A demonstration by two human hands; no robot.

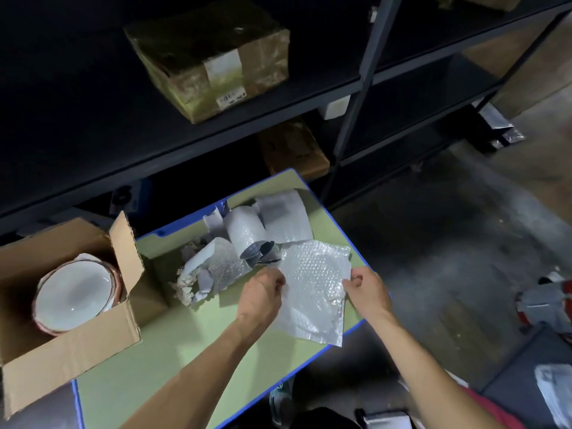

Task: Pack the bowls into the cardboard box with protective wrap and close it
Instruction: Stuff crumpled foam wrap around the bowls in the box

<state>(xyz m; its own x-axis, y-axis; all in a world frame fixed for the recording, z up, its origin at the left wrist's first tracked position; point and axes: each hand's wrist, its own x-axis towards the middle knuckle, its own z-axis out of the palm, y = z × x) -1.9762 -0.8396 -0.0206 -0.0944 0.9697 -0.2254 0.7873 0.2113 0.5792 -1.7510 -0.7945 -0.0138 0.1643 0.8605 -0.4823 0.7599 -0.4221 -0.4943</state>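
both hands are holding a sheet (pixel 312 292) of bubble wrap just over the bench (pixel 173 351), the left hand (pixel 263 294) pinching its left edge with curled fingers and the right hand (pixel 366 292) pinching the right edge, neither gripping anything else. the box (pixel 71 345) is sitting open at the bench's left end, well apart from the sheet, with the bowls (pixel 74 292) nested inside it. a heap (pixel 247 233) of other wrap is lying just behind the sheet. judging by this, the limp sheet is wanting both edges pulled taut, carrying across flat, then laying over the top bowl and tucking down beside the rims before any flap is folding shut
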